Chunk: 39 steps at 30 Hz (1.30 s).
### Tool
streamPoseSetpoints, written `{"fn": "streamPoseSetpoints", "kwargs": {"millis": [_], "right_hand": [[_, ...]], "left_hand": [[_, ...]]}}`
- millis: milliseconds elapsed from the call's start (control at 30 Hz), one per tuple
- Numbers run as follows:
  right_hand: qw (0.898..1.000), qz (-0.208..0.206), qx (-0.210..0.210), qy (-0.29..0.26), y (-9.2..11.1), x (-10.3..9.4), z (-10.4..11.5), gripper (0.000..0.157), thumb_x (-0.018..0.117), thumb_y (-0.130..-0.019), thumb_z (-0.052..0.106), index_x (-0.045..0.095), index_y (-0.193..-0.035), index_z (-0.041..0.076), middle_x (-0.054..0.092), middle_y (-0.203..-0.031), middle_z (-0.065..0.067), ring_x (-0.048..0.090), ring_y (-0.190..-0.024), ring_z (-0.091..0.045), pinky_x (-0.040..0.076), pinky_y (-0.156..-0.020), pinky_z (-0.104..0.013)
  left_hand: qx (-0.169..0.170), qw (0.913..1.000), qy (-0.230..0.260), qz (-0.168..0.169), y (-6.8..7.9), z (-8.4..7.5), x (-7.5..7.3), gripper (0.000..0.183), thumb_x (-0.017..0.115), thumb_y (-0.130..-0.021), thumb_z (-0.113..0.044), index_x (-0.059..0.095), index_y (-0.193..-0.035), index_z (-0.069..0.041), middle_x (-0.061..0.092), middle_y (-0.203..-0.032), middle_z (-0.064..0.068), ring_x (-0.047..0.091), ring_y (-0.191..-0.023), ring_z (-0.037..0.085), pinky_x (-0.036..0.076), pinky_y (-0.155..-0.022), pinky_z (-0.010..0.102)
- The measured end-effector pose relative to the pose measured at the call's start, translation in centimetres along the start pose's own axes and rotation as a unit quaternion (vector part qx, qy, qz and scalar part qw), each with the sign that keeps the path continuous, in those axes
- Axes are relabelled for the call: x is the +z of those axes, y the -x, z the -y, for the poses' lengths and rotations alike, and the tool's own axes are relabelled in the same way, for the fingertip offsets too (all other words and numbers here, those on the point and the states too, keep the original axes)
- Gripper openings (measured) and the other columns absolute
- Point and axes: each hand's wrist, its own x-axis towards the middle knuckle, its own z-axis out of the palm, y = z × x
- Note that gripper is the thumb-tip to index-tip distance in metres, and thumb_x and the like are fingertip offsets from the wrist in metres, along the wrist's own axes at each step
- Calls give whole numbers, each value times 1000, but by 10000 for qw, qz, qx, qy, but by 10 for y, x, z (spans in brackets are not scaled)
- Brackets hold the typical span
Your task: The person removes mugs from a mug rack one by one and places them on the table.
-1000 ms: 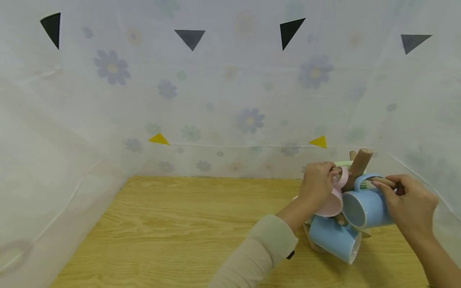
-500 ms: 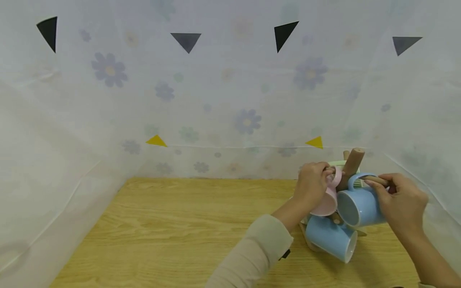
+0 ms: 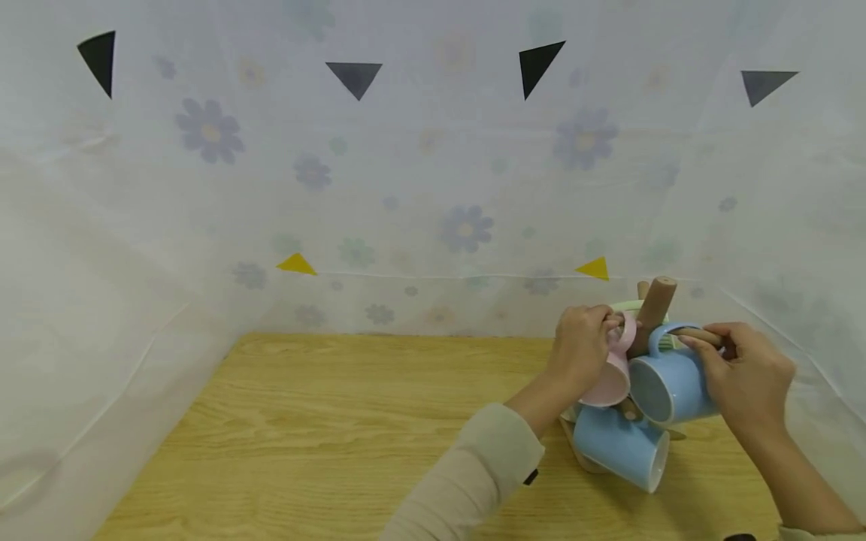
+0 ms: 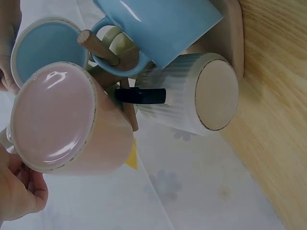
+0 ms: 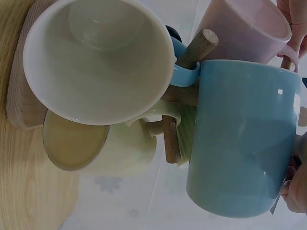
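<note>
A wooden mug tree hung with several mugs leans slightly at the table's right. My left hand pinches a peg at the handle of a pink mug. On the other side, my right hand grips the peg that runs through the handle of a light blue mug. A second blue mug hangs lower, mouth toward the front. The left wrist view shows a ribbed whitish mug with a dark handle; the right wrist view shows a pale yellow mug behind the lower blue one.
The rack's wooden base rests on the wood-grain table. A flower-patterned sheet closes off the back and sides, with black, grey and yellow triangles stuck to it. The right side sheet stands close beyond the right hand.
The top of the mug tree and both hands have shifted a little left in the head view. Both hands keep their holds, and the mugs stay on their pegs.
</note>
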Motion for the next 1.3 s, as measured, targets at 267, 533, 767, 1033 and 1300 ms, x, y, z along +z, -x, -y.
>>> {"fn": "streamPoseSetpoints", "kwargs": {"millis": [267,533,767,1033,1300], "right_hand": [[10000,-21,87,41,-1,6,3,26,79,-59,-11,65,-81,-11,55,-67,9,30,-64,25,25,-59,0],[9999,-93,57,-76,2,14,7,23,79,-60,-9,65,-78,-10,55,-64,10,29,-62,21,25,-57,-3],[9995,-57,-215,-225,0,28,13,22,79,-63,-6,65,-79,-10,59,-68,-24,29,-66,21,26,-58,-5],[9993,-93,-180,-312,0,40,17,21,79,-61,-7,65,-77,-8,58,-65,-20,29,-65,18,26,-57,-7],[9988,-110,-245,-415,5,53,20,22,80,-60,-6,66,-77,-7,60,-65,-20,29,-66,19,25,-59,-5]], "left_hand": [[358,9984,-397,-194,0,6,-1,10,62,-88,-14,71,-89,-12,70,-81,-4,58,-71,7,43,-69,8],[559,9967,-374,-447,1,15,-4,9,62,-87,-13,70,-84,-10,69,-76,-1,59,-69,10,44,-68,12],[526,9949,-586,-624,3,26,-13,6,64,-85,-11,69,-82,-9,68,-75,0,60,-70,12,45,-69,16],[438,9961,-542,-542,3,34,-19,5,64,-85,-11,68,-83,-9,69,-78,0,59,-71,13,44,-69,15],[367,9949,-412,-844,8,46,-18,4,65,-83,-8,68,-80,-7,69,-77,2,59,-70,15,46,-71,17]]}}
